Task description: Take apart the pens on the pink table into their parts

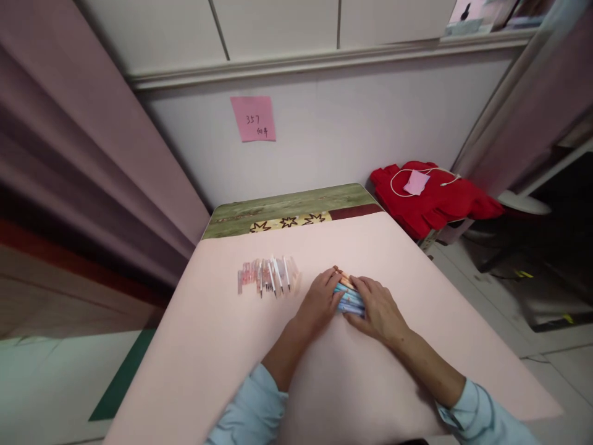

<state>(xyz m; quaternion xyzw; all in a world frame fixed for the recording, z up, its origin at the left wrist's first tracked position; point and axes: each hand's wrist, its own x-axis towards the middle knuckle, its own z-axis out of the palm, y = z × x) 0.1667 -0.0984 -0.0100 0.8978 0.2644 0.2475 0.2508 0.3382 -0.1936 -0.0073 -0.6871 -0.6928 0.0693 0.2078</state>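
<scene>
Over the pale pink tabletop covering, my left hand and my right hand close in from both sides on a bundle of colored pens. The pens lie side by side, orange at the far side, then teal, light blue and violet-blue. Fingers of both hands are curled against the bundle's ends, so the pen tips are hidden. To the left, apart from my hands, lies a group of slim pens with pinkish, clear and white bodies. Several white ones rest across the top with dark tips toward me.
The pink covering spans most of the table, whose green wood-patterned far end shows. A pink note is stuck to the wall. Red cloth with a white cable lies beyond the right edge. Curtains hang at the left.
</scene>
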